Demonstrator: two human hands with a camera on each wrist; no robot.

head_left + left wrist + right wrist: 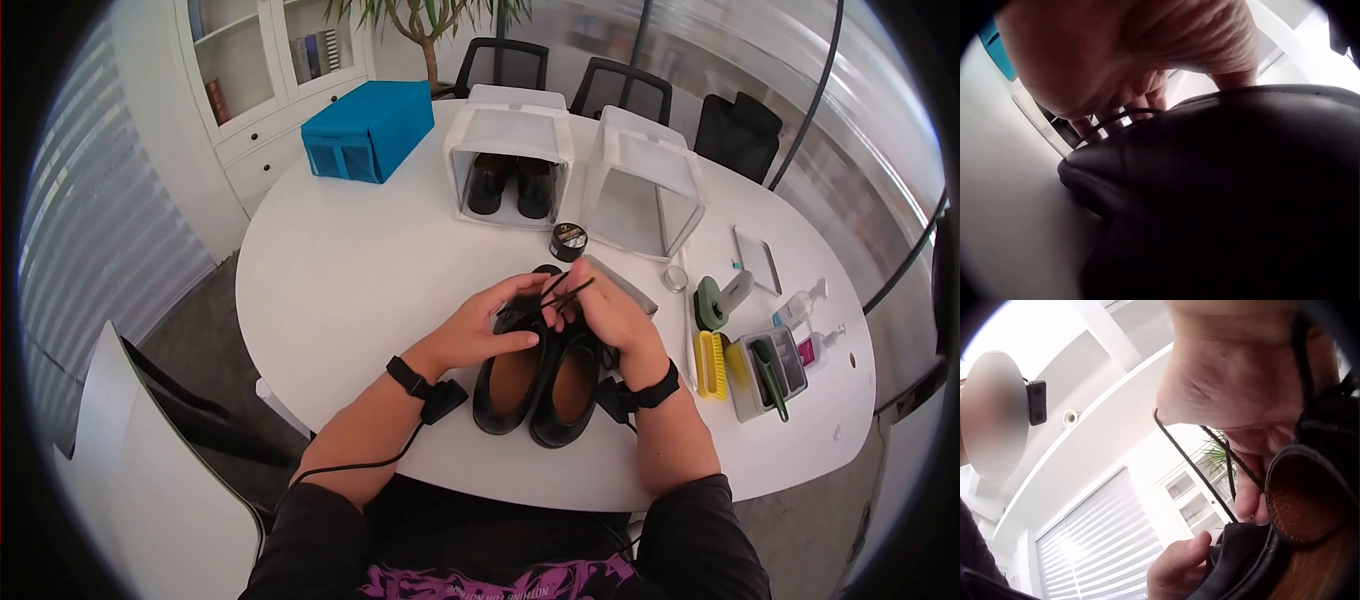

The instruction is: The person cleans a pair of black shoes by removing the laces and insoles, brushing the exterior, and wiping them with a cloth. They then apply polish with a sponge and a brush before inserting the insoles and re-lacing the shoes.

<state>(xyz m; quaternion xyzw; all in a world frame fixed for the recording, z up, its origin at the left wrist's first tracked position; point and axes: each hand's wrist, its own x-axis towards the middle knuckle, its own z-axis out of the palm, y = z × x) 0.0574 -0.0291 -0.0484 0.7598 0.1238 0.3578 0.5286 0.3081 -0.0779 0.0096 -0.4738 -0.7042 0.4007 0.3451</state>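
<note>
A pair of black shoes with brown insoles stands side by side on the table, the left shoe and the right shoe, heels toward me. My left hand holds the left shoe near its front, thumb by the opening and fingers reaching across its upper. Over the shoe fronts, my right hand grips a black shoelace. In the right wrist view, taut strands of shoelace run down from that hand. A curved strand of lace passes by the left fingers in the left wrist view. Both toes are largely hidden.
Behind the hands sit a round black tin, a white box containing black shoes, another white box and a blue box. To the right are a yellow brush, a green-handled brush, a grey caddy and bottles.
</note>
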